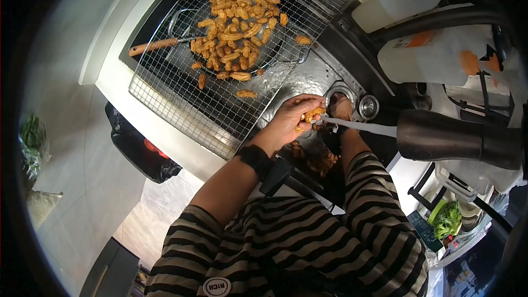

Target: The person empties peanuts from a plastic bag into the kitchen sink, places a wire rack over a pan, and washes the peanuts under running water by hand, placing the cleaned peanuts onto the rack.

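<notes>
My left hand (291, 120), with a dark watch on its wrist, is closed around several unshelled peanuts (314, 114). A stream of water (360, 126) from the faucet (440, 136) runs toward it over the sink (316, 74). My right hand (342, 108) is beyond the stream, beside a round metal rim; its fingers are hidden, so I cannot tell what they hold. Below the hands, more peanuts (322, 162) lie in the shadowed part of the sink. A heap of wet brown peanuts (236, 30) rests on a wire rack (181, 107) to the upper left.
Under the rack shows a wooden handle (154, 47). A small metal strainer (368, 107) sits right of my right hand. Large plastic bottles (434, 55) line the right side. A black-lined bin (135, 143) stands left of the counter. Green leaves (448, 220) lie at lower right.
</notes>
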Demonstrator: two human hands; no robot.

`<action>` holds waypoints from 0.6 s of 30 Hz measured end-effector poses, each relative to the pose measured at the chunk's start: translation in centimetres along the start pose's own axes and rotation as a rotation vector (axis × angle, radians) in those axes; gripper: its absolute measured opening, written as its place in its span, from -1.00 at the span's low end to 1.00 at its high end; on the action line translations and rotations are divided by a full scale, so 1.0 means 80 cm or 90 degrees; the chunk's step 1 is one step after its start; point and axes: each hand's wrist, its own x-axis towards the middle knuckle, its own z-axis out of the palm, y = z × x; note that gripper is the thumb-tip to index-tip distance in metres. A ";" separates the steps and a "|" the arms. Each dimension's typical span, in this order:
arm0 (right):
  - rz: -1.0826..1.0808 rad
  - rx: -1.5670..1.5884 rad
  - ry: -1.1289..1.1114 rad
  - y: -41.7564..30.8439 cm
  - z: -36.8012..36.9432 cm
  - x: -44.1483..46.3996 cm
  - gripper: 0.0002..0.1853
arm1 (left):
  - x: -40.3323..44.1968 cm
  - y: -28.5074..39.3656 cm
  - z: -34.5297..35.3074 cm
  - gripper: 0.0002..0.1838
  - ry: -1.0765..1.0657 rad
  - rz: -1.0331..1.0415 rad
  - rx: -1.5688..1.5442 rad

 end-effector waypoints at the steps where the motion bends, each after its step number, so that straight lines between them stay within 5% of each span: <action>1: -0.029 -0.019 0.025 0.005 0.006 0.000 -0.70 | 0.000 0.000 0.000 -0.79 0.002 -0.002 0.001; 5: -0.075 -0.037 -0.002 0.016 0.006 0.005 -0.76 | 0.002 -0.001 -0.002 -0.77 0.002 0.000 0.008; 8: 0.013 0.263 -0.043 0.010 -0.013 -0.009 -0.81 | 0.002 -0.001 -0.002 -0.77 0.019 -0.004 0.012; 9: -0.084 0.379 -0.006 0.033 0.002 -0.009 -0.81 | 0.001 0.000 0.000 -0.78 0.013 -0.001 0.008; 12: 0.051 0.346 0.056 0.051 0.006 -0.011 -0.82 | -0.002 0.003 0.005 -0.84 0.042 0.006 0.018; 13: 0.219 0.421 0.002 0.040 -0.014 -0.017 -0.83 | -0.002 0.003 0.005 -0.84 0.032 0.010 0.019; 16: 0.335 0.656 0.031 0.044 -0.022 -0.025 -0.82 | -0.001 0.002 0.004 -0.83 0.031 0.006 0.018; 18: 0.218 0.539 0.051 0.055 -0.014 -0.023 -0.76 | 0.001 0.000 0.002 -0.81 0.023 0.005 0.019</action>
